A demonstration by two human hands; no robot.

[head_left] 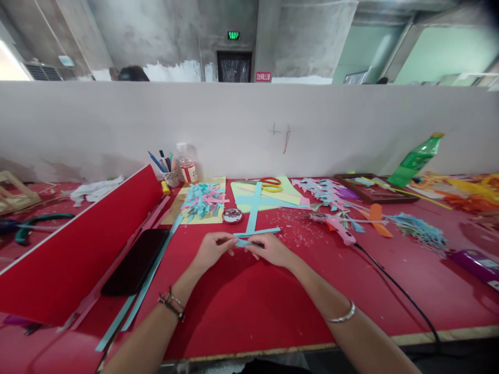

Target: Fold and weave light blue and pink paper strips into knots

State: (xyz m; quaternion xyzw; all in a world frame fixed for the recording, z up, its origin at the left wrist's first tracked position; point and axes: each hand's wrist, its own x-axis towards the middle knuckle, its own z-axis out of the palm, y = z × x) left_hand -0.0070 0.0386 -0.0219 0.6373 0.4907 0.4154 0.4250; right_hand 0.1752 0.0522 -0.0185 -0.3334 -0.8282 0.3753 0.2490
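My left hand [214, 249] and right hand [270, 249] hide part of a blue paper strip [242, 242]; my forearms [150, 328] run off the bottom edge; the partition [218, 119] covers most of a person's head [133, 74]; the right edge cuts the purple container [476, 266]; lettering on the clear bottle [187, 164] is too small to read.

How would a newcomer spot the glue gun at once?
On the red table, look beyond and right of the right hand. The pink glue gun lies there; unlike the fringed strips behind it, it trails a black cord toward the near edge.
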